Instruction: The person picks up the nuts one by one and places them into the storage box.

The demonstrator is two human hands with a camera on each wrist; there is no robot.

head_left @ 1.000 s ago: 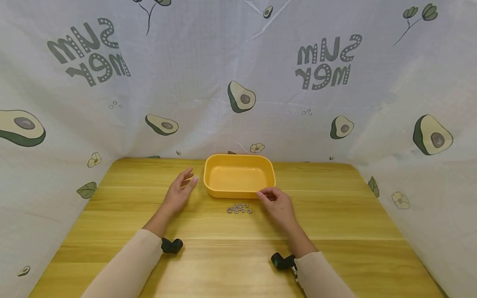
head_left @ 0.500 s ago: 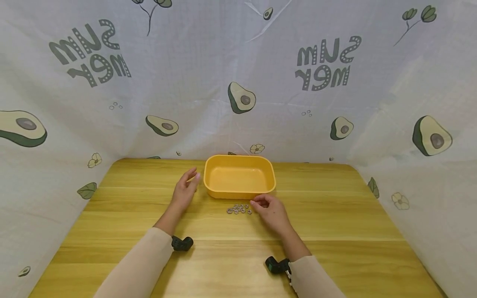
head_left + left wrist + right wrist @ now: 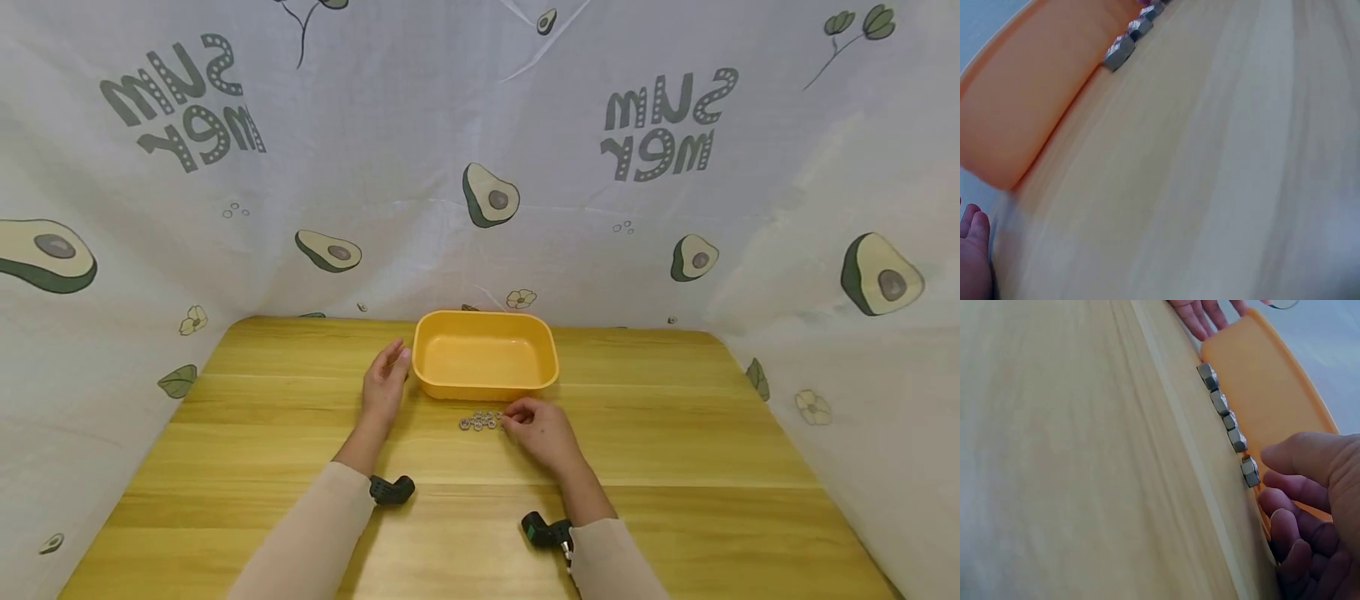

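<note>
Several metal hex nuts (image 3: 477, 422) lie in a small cluster on the table in front of a yellow plastic tray (image 3: 486, 392). My right hand (image 3: 543, 433) is at the right end of the cluster. In the right wrist view its thumb (image 3: 1291, 455) and index finger (image 3: 1294, 486) stand slightly apart, close to the nearest nut (image 3: 1250, 472); the other fingers are curled. Whether they touch that nut cannot be told. My left hand (image 3: 384, 387) is beside the tray's left end, fingers relaxed and holding nothing; contact with the tray is unclear.
The wooden table (image 3: 465, 533) reaches to a white curtain (image 3: 405, 167) printed with avocados behind and at the sides. The tray stands near the table's far edge. A black wrist camera (image 3: 392, 490) sits on the left wrist and another camera (image 3: 545, 530) on the right.
My left hand has moved right, up close to the tray's end. The right hand has moved left and down from the tray's front rim to the nuts.
</note>
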